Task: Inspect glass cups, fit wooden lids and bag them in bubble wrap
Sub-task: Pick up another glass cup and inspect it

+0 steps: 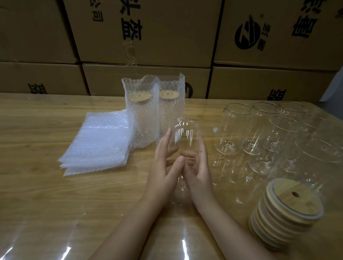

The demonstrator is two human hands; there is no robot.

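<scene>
I hold a clear glass cup [183,134] upright above the table's middle, between both hands. My left hand [161,174] grips its left side, fingers reaching up the wall and thumb across the front. My right hand [201,175] wraps the right side, its fingers showing through the glass. The cup has no lid. A stack of wooden lids [286,211], each with a small hole, stands at the near right. Several empty glass cups [273,137] stand at the far right. A pile of flat bubble-wrap bags [100,141] lies on the left.
Two lidded cups in bubble-wrap bags [140,117] [170,110] stand upright just behind my hands. The wooden table [38,183] has a shiny clear cover. A wall of stacked cardboard cartons [150,32] closes off the far edge.
</scene>
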